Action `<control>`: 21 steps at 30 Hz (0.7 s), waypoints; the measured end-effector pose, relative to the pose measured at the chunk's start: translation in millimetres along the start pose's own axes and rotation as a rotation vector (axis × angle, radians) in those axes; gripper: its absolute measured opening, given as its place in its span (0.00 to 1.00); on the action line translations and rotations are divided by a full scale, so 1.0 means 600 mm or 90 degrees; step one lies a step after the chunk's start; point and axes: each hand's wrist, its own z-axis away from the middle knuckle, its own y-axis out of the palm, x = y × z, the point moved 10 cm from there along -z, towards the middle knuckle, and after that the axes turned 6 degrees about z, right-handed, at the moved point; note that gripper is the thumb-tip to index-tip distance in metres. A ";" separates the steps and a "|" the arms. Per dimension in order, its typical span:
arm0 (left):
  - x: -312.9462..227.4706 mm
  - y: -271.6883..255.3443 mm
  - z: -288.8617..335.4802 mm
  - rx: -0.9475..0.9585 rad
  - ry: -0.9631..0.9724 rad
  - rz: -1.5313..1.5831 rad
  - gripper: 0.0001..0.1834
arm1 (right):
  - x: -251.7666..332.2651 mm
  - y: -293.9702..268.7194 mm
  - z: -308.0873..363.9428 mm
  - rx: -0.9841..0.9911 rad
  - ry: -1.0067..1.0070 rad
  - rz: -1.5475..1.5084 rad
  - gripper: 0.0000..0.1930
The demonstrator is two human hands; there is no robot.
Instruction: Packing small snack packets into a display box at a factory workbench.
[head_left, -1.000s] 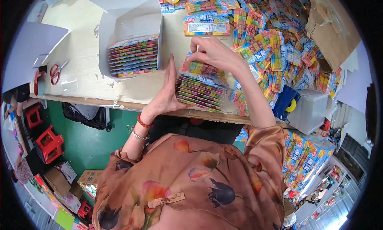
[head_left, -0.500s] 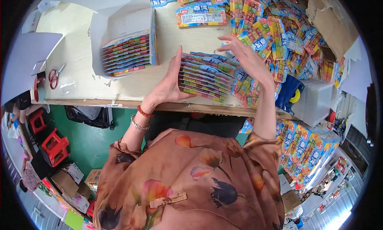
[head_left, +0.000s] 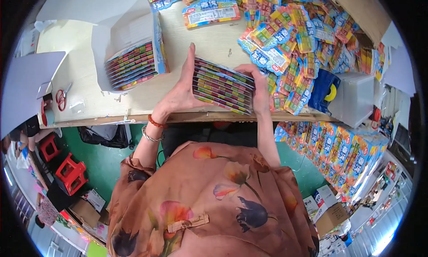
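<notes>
Packet stack held near the front edge of the counter | left end cupped by a wide-spread left hand, right end gripped by a curled right hand | packets best kept square by even, gentle pressure from both ends, no corner being bent

The pale table bears an open box, red-handled scissors and heaped colourful packets.
</notes>
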 end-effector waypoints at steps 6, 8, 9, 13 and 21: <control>0.016 0.020 0.006 0.021 -0.005 0.137 0.79 | 0.027 -0.017 0.034 -0.036 -0.066 -0.074 0.46; 0.011 0.019 0.010 0.002 -0.026 0.141 0.78 | 0.031 -0.002 0.053 -0.065 -0.079 -0.077 0.51; 0.009 0.021 0.009 -0.016 -0.026 0.165 0.77 | 0.036 0.003 0.054 -0.081 -0.078 -0.046 0.51; -0.003 0.028 0.030 0.003 -0.066 0.202 0.73 | 0.049 0.011 0.040 -0.118 -0.071 -0.127 0.51; 0.008 -0.016 0.039 0.002 -0.072 0.132 0.73 | 0.036 0.043 0.027 -0.084 -0.088 -0.029 0.45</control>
